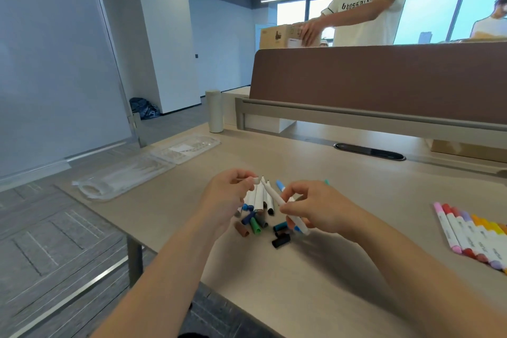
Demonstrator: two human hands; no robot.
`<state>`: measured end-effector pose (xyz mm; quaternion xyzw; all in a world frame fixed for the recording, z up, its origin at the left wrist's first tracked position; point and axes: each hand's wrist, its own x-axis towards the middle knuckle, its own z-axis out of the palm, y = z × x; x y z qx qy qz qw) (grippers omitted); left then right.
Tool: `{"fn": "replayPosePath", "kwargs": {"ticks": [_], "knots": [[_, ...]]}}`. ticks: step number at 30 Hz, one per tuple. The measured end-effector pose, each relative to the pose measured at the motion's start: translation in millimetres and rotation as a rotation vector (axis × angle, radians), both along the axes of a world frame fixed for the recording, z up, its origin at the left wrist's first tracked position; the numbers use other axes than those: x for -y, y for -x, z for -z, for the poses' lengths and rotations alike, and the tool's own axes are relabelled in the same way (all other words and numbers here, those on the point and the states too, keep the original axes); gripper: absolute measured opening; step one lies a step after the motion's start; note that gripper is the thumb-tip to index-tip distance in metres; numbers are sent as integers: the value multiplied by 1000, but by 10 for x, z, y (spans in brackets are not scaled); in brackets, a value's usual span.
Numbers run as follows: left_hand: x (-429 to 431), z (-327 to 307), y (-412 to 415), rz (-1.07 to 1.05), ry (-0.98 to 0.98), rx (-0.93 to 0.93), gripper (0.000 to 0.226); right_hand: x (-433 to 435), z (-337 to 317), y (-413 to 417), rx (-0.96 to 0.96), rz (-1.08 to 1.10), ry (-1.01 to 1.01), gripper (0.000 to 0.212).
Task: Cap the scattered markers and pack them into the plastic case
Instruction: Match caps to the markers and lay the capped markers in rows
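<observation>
My left hand (229, 195) pinches a small pale cap (255, 180) at its fingertips. My right hand (315, 206) grips a white marker (271, 192) whose bare tip points up toward that cap, a short gap between them; a second white marker with a blue end (297, 226) lies under the same hand. Below my hands lies a pile of uncapped white markers (259, 197) and loose caps (253, 225) in brown, green, blue and black. The clear plastic case (123, 175) lies open at the table's left edge.
A row of capped pink, red, purple and yellow markers (472, 233) lies at the right. A pale cylinder (214, 111) stands at the back left, next to a brown desk divider (384, 85). A cable slot (369, 151) is set into the table. A person stands behind the divider.
</observation>
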<state>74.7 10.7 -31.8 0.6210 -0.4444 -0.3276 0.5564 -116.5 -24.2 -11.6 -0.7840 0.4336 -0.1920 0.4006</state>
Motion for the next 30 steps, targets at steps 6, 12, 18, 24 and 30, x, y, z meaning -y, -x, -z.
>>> {"fn": "replayPosePath", "kwargs": {"ticks": [6, 12, 18, 24, 30], "knots": [[-88, -34, 25, 73, 8, 88, 19, -13, -25, -1, -62, -34, 44, 6], [-165, -77, 68, 221, -14, 209, 19, -50, -125, 17, -149, -99, 125, 7], [-143, -64, 164, 216, 17, 142, 20, 10, -165, 86, -147, -88, 93, 12], [34, -91, 356, 65, 36, 65, 36, 233, -56, 25, -182, 170, 140, 19], [93, -88, 222, -24, -6, 118, 24, 535, 116, -65, -431, 332, 227, 23]]}}
